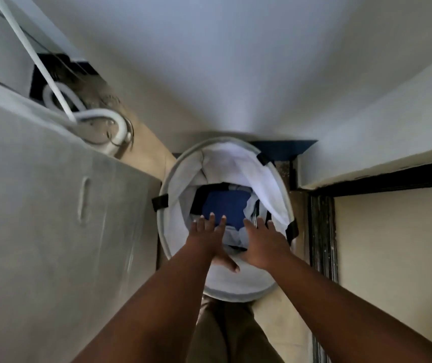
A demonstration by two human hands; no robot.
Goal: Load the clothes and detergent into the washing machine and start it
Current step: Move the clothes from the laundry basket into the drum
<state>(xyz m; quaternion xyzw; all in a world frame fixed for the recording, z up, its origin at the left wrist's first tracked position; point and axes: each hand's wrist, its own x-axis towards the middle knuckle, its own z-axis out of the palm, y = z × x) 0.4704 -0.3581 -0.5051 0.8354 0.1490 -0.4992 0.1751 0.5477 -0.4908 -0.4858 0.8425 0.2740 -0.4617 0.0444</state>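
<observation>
A round white laundry basket (173, 179) with black strap tabs stands on the floor straight below me. At its bottom lie clothes: a blue garment (226, 206) on top, with white and dark pieces around it. My left hand (209, 237) reaches down into the basket, fingers spread, fingertips at the blue garment's near edge. My right hand (262, 241) reaches in beside it, also spread, over the white cloth. Neither hand holds anything. The washing machine (39, 218) fills the left side as a grey-white cabinet; its door and controls are out of sight.
White hoses (99, 119) coil on the floor behind the machine. A white wall rises behind the basket. A dark door frame (322, 231) and a beige panel stand at the right. My legs in khaki trousers (225, 334) are just below the basket.
</observation>
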